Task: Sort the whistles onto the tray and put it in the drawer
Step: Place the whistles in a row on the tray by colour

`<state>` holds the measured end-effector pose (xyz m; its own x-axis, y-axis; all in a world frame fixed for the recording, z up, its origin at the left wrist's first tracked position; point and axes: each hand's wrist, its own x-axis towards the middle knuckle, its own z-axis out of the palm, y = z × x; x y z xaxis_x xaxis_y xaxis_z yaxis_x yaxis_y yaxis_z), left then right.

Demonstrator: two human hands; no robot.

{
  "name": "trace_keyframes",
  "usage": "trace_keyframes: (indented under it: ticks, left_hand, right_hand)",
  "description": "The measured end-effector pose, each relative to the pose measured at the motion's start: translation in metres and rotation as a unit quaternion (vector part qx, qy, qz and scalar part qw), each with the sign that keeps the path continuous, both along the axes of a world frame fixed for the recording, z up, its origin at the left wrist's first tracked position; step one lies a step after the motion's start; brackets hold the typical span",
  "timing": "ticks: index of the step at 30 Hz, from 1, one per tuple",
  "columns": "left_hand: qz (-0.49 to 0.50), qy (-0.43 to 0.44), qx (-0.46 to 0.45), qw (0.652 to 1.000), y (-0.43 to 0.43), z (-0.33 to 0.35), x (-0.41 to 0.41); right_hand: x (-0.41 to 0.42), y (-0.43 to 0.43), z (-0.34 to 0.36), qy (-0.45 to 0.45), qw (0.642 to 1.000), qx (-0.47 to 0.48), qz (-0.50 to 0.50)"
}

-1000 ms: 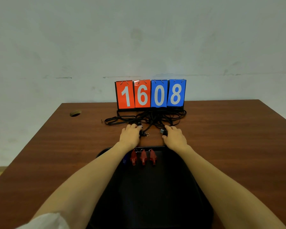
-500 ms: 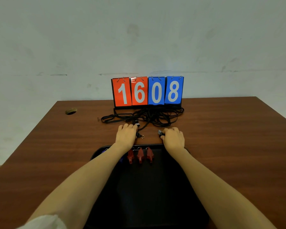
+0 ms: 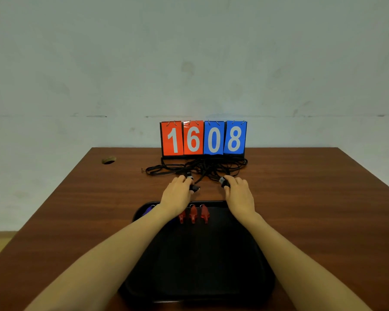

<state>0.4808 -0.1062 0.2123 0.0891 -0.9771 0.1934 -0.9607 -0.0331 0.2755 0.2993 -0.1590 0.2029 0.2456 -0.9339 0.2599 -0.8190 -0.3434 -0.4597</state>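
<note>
Head view: we see both hands just past the far rim of the tray, each holding a black whistle.

In the head view, at the middle of the frame, the left hand (image 3: 176,194) curls its fingers round a black whistle (image 3: 194,188), and the right hand (image 3: 238,193) pinches a second black whistle (image 3: 222,181) at its fingertips. Both whistles sit over the bare table (image 3: 312,198), near a tangle of black cords (image 3: 200,168) that lies in front of the flip scoreboard (image 3: 203,138) reading 1608. Below the hands, the black tray (image 3: 200,277) fills the lower centre. Three red whistles (image 3: 193,215) lie side by side at its far edge, and a blue whistle (image 3: 147,211) shows at its upper left corner, partly hidden by the left forearm. We cannot tell whether the cords are tied to the held whistles.
</note>
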Motion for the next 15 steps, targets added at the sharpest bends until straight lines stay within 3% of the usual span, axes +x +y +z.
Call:
trace_keyframes:
  ticks: [7,15]
  left_hand:
    - [-0.014,0.125,0.002,0.992,0.048,0.015,-0.036]
    - [-0.051,0.116,0.02,0.992,0.083,0.008,-0.056]
  right_hand:
    - [-0.013,0.041,0.018,-0.05,0.998,0.03,0.03]
    - [-0.025,0.071,0.024,-0.08,0.994,0.075,0.03]
